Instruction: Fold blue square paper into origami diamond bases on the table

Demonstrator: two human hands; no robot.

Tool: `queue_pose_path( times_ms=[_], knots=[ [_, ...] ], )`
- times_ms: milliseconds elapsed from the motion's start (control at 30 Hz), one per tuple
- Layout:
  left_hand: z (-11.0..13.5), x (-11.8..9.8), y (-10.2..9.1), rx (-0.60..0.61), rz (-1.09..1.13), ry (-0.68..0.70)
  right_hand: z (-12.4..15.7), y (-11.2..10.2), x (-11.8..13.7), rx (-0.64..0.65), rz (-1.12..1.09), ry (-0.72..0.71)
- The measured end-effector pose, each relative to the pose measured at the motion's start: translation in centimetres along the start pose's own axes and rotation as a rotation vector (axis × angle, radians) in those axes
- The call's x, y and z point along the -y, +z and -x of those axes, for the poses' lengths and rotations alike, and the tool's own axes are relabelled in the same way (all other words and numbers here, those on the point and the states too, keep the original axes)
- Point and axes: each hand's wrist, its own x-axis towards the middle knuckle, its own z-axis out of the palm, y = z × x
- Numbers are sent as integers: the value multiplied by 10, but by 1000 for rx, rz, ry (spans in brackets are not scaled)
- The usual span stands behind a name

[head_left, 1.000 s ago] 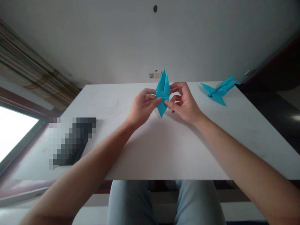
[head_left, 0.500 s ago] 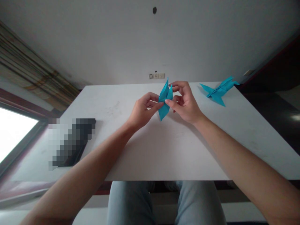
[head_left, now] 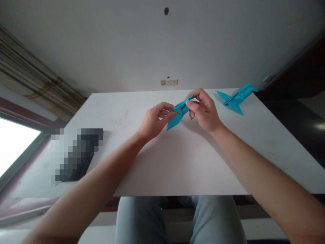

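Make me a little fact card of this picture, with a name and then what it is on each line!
Left hand: pinching the side of the held blue paper
Right hand: pinching its upper right end
Held paper's shape: folded, with a pointed tip toward the lower left
Second folded blue paper: near the far right corner of the white table, not touched by either hand
Dark thing: on the table's left side, blurred out, so I can't tell what
Beyond the table: a wall with sockets
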Motion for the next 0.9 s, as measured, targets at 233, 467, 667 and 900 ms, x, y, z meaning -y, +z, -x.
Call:
queue_pose_path(
  times_ms=[233,467,667,900],
  knots=[
    [0,3,-2,3,-19,-15,-4,-5,7,5,-19,48],
    [-1,5,-3,80,21,-68,-9,-4,7,-24,-28,59],
    [1,4,-2,168,72,-15,-12,-8,-1,-37,7,53],
    [2,0,1,239,218,90,-12,-12,-23,-66,1,220]
  ],
)
